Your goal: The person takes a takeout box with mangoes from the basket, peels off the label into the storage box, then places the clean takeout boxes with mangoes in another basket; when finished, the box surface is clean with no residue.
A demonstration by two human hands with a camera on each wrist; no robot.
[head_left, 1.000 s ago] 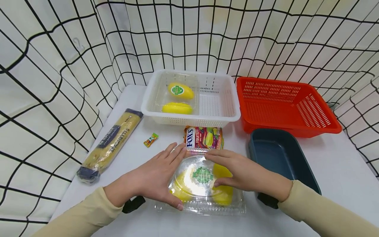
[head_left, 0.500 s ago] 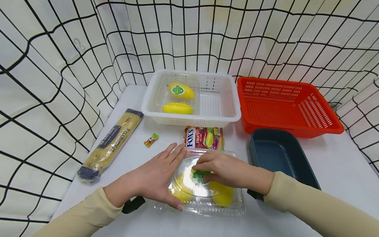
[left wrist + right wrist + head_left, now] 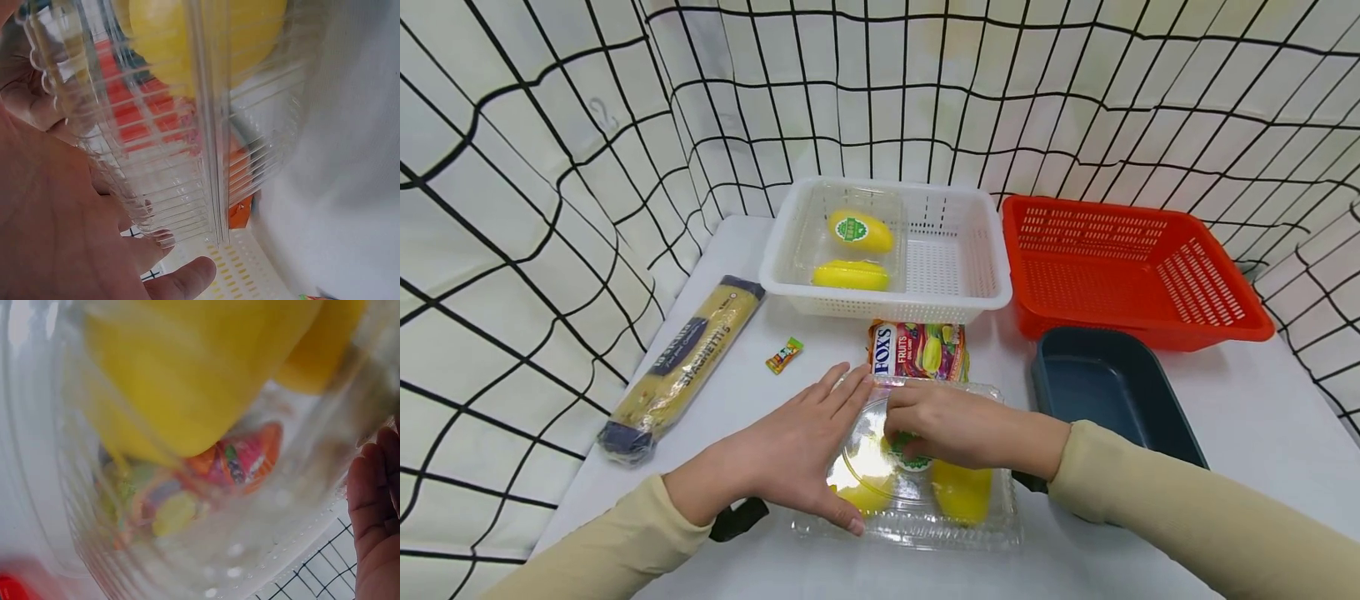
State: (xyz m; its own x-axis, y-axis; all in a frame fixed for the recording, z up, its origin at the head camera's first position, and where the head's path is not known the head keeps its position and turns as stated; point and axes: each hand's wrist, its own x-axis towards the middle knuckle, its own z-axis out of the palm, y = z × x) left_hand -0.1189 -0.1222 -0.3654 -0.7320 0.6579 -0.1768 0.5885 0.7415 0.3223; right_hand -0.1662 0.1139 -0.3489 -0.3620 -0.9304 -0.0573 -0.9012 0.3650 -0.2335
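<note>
A clear plastic clamshell box (image 3: 925, 533) lies at the front middle of the table, with two yellow mango-like fruits (image 3: 962, 492) inside and a green label (image 3: 913, 460) on its lid. My left hand (image 3: 801, 446) rests on its left side, fingers spread and thumb toward the front edge. In the left wrist view the hand (image 3: 69, 212) lies along the box's ribbed wall (image 3: 212, 156). My right hand (image 3: 958, 425) is over the lid, its bent fingers and thumb around the label, partly hiding it. In the right wrist view the hand (image 3: 378, 512) shows beside the lid.
A Fox's candy bag (image 3: 919, 350) lies just behind the box. Further back stand a white basket (image 3: 951, 258) with another clear fruit box (image 3: 891, 250) in it, and a red basket (image 3: 1090, 271). A dark blue tray (image 3: 1120, 392) is right; a spaghetti pack (image 3: 681, 371) and small candy (image 3: 785, 355) are left.
My right hand has moved left from the box's right side to over the label, its fingers bending down. The left hand has stayed in place, and the box has hardly moved.
</note>
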